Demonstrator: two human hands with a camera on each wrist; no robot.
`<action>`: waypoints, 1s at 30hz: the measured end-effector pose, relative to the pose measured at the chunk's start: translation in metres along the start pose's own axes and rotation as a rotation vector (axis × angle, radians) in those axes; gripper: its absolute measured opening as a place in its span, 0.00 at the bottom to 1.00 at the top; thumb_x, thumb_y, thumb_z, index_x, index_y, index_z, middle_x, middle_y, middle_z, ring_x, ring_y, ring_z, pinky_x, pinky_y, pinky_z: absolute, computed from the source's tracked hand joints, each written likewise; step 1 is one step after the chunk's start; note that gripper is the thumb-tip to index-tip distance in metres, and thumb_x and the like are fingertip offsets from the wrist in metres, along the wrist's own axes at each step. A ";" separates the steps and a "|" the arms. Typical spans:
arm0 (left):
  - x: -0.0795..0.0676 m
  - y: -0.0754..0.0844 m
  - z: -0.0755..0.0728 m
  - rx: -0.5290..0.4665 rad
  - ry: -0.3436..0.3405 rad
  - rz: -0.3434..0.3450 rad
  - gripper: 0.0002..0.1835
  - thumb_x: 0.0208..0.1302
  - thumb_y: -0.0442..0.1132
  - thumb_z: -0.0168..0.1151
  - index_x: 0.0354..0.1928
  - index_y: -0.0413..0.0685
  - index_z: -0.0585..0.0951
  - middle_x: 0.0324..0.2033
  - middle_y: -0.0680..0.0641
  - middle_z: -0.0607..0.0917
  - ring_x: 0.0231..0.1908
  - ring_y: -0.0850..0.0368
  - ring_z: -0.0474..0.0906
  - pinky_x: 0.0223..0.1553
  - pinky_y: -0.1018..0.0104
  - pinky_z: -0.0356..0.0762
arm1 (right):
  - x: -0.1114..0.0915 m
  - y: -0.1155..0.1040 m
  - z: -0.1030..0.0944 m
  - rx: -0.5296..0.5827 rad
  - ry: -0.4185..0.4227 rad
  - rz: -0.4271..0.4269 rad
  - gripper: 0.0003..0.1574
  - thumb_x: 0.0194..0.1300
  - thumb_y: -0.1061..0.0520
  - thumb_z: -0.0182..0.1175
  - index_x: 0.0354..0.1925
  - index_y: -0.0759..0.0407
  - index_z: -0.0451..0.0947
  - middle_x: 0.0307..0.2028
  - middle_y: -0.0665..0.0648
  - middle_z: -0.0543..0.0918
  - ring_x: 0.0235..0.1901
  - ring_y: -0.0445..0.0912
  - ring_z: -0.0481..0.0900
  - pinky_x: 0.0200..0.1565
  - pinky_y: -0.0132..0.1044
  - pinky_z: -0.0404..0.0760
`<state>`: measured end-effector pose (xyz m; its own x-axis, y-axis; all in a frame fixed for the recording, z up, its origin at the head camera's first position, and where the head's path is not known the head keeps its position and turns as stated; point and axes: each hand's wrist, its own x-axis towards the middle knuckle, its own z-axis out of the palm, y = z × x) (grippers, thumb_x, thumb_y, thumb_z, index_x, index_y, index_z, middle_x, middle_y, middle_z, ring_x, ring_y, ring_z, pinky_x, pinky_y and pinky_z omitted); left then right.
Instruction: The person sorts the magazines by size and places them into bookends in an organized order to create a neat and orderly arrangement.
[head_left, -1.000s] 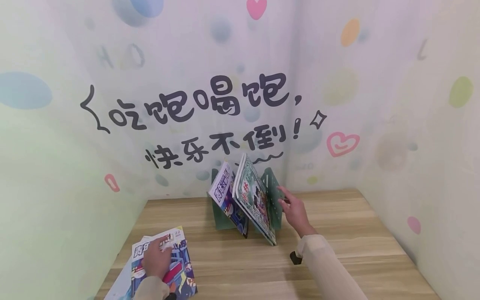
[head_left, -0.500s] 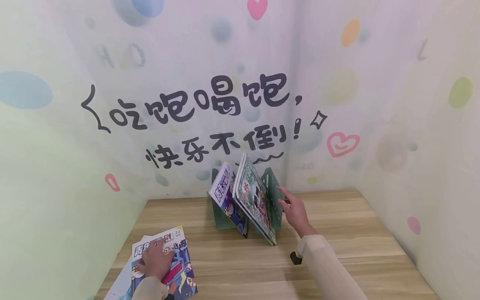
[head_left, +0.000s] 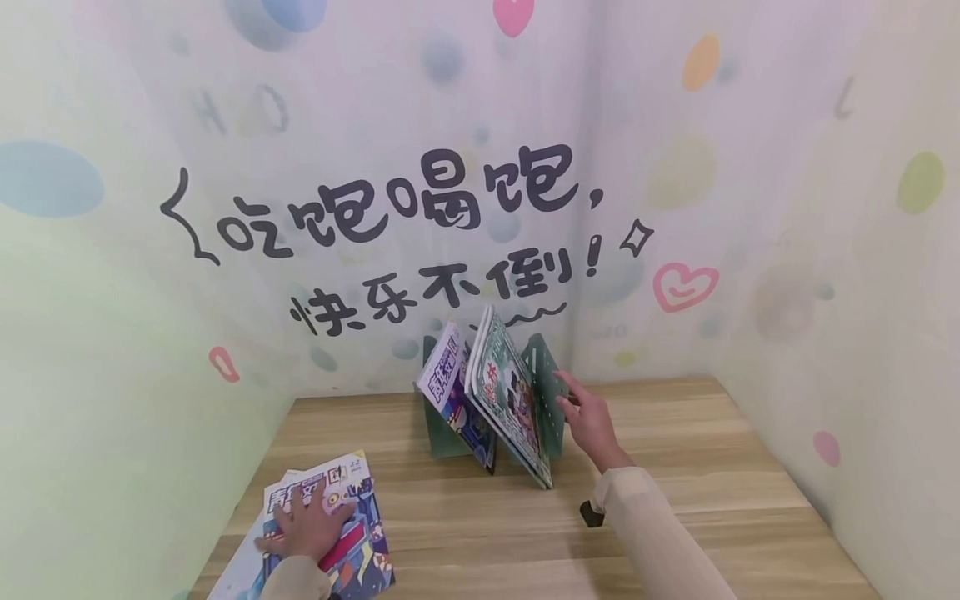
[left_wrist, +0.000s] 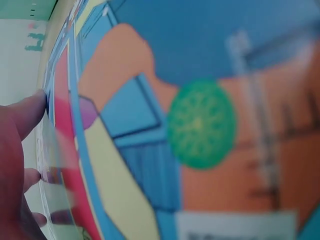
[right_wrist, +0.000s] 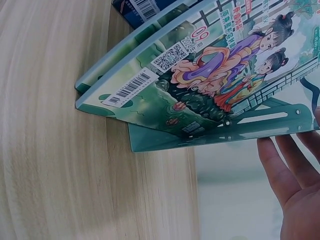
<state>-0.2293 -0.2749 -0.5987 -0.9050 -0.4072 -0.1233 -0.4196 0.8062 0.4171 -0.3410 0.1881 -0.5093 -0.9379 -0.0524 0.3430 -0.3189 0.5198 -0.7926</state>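
Flat magazine (head_left: 367,542): title (head_left: 279,498) partly covered by left hand (head_left: 311,523), artwork (left_wrist: 200,190) blurred in left wrist view. Pale item (head_left: 242,560) beneath mostly hidden, cropped below. Green bookend (head_left: 442,443) partly masked by leaning magazine (head_left: 452,396). Right hand (right_wrist: 300,197) cut off in right wrist view.

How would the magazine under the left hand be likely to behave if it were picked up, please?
The magazine would probably flex, as it looks thin beneath the left hand. Slipping seems possible, since its surface shows a sheen in the left wrist view. It could also slide over the paler item that it only partly covers.
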 end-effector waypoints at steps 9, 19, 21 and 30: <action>0.004 -0.007 0.000 -0.037 -0.008 -0.007 0.70 0.37 0.86 0.52 0.72 0.39 0.54 0.69 0.24 0.41 0.65 0.18 0.27 0.48 0.16 0.17 | 0.000 -0.001 -0.003 0.003 -0.005 -0.002 0.29 0.72 0.60 0.56 0.68 0.44 0.68 0.64 0.62 0.72 0.51 0.61 0.79 0.41 0.48 0.85; -0.001 0.004 -0.007 -0.024 -0.023 -0.038 0.62 0.46 0.75 0.62 0.73 0.40 0.53 0.69 0.24 0.41 0.65 0.19 0.31 0.52 0.15 0.25 | 0.001 -0.002 -0.003 -0.026 0.005 -0.017 0.29 0.71 0.60 0.56 0.68 0.45 0.68 0.64 0.62 0.73 0.51 0.60 0.80 0.43 0.51 0.84; -0.002 0.005 -0.008 -0.025 -0.013 -0.041 0.61 0.47 0.73 0.64 0.73 0.40 0.54 0.69 0.24 0.42 0.65 0.19 0.31 0.52 0.15 0.27 | 0.001 -0.002 -0.003 -0.026 0.005 -0.019 0.29 0.71 0.61 0.56 0.68 0.45 0.68 0.64 0.62 0.73 0.51 0.60 0.80 0.44 0.51 0.84; -0.004 0.003 -0.004 -0.002 0.047 -0.050 0.59 0.46 0.71 0.66 0.72 0.43 0.57 0.70 0.27 0.45 0.65 0.20 0.35 0.55 0.16 0.31 | 0.000 -0.001 -0.001 -0.029 0.010 -0.023 0.30 0.71 0.61 0.56 0.68 0.45 0.68 0.63 0.62 0.73 0.50 0.60 0.80 0.44 0.52 0.84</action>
<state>-0.2269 -0.2730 -0.5931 -0.8785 -0.4667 -0.1020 -0.4642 0.7834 0.4133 -0.3402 0.1889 -0.5082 -0.9289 -0.0565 0.3659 -0.3361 0.5432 -0.7694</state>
